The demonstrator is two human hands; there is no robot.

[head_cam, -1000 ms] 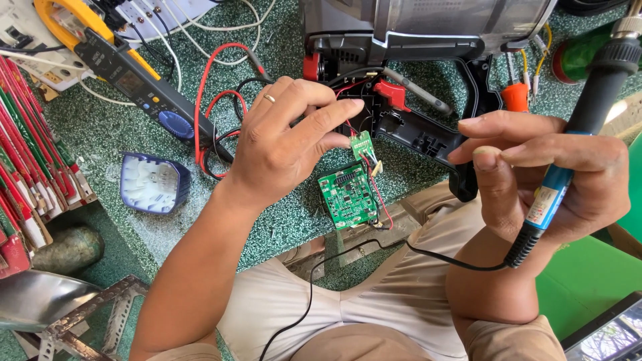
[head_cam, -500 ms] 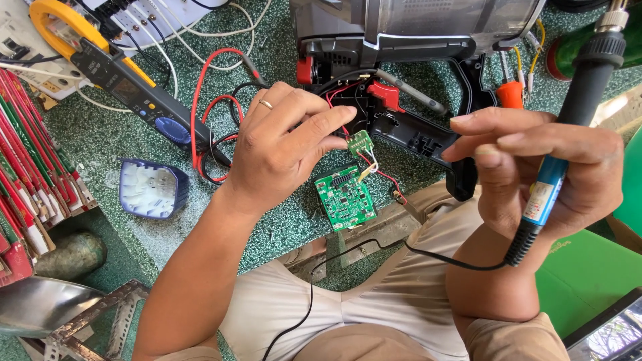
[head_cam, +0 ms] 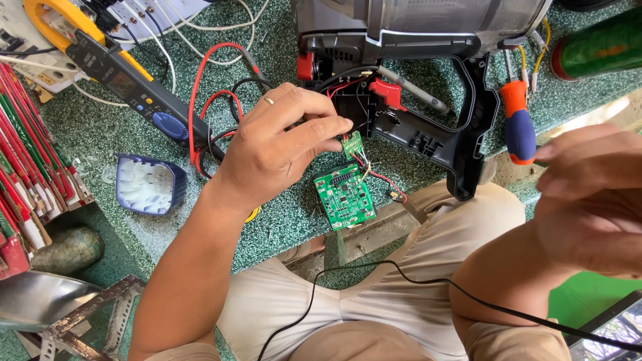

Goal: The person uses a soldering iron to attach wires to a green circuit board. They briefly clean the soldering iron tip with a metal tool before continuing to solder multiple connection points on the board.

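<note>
I am pinching a small green circuit board (head_cam: 352,143) between the thumb and fingertips of my left hand (head_cam: 281,144), close against the opened black plastic appliance housing (head_cam: 428,130) on the green speckled bench (head_cam: 93,134). A larger green square circuit board (head_cam: 345,196) is lying at the bench edge at five o'clock from that hand, joined to the small one by red and black wires (head_cam: 378,175). My right hand (head_cam: 588,194) is hovering blurred at three o'clock, well apart from both boards; I cannot tell what its fingers are closing on. An orange-and-blue screwdriver (head_cam: 518,124) is lying at eleven o'clock from it.
</note>
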